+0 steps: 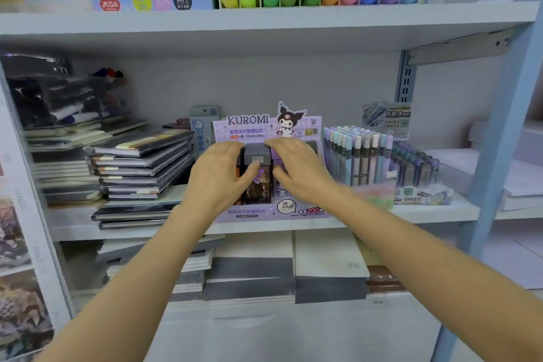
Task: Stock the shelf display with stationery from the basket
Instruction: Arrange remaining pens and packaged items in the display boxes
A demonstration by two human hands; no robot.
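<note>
One case stack [258, 156] | left hand [219, 176], right hand [299, 170] fingers [282, 144] grip it | one Kuromi box [264, 213]

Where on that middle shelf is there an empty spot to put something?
Bare shelf shows at the front left, before the notebook stacks, and at the right end past the pen boxes. The middle is crowded: left hand, right hand, Kuromi display.

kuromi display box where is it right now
Head view: the purple cardboard Kuromi display box stands centre on the middle shelf, between stacked dark notebooks on its left and upright pastel pens on its right.
</note>
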